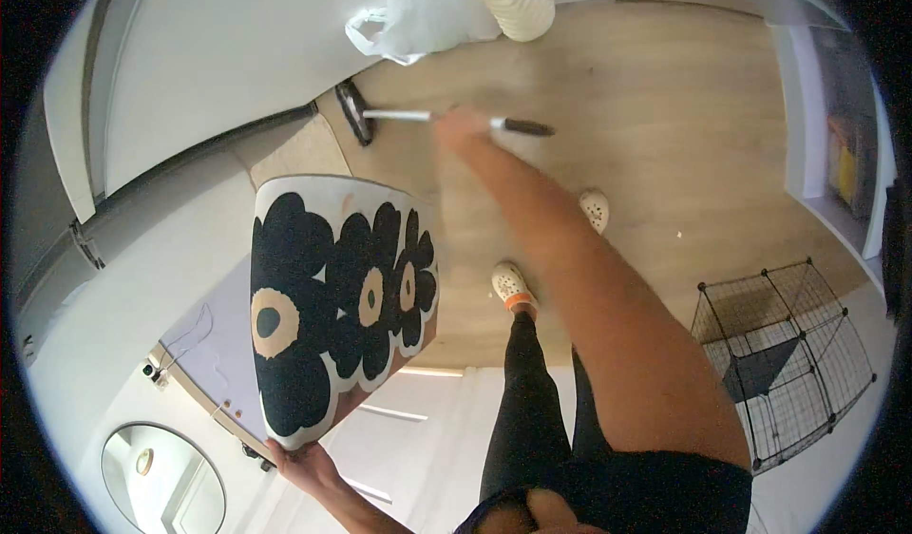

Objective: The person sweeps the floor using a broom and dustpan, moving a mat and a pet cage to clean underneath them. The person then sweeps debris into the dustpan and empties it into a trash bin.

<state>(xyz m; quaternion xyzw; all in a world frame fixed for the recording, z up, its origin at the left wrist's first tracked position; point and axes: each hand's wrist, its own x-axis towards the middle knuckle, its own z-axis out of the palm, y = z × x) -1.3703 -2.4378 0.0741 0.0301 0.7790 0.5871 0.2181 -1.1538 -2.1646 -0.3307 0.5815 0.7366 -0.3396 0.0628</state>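
My left hand [309, 466] is closed on the lower edge of a floor mat [323, 363], which hangs raised at the left. The mat is white with large black flowers that have beige centres, and its far side curves. Stretched forward, my right hand [461, 130] is blurred but wrapped round the white handle of a broom [404, 115]. The broom has a dark grip end on the right. Its dark, wide head [353, 111] is at the floor beside the base of a white door or panel.
A white plastic bag [418, 21] and a ribbed cream hose [513, 2] are at the far side. A black wire-grid pen [784, 363] stands at the right. My feet in cream clogs [513, 285] are on the wood floor [655, 106]. A round mirror [163, 477] is at lower left.
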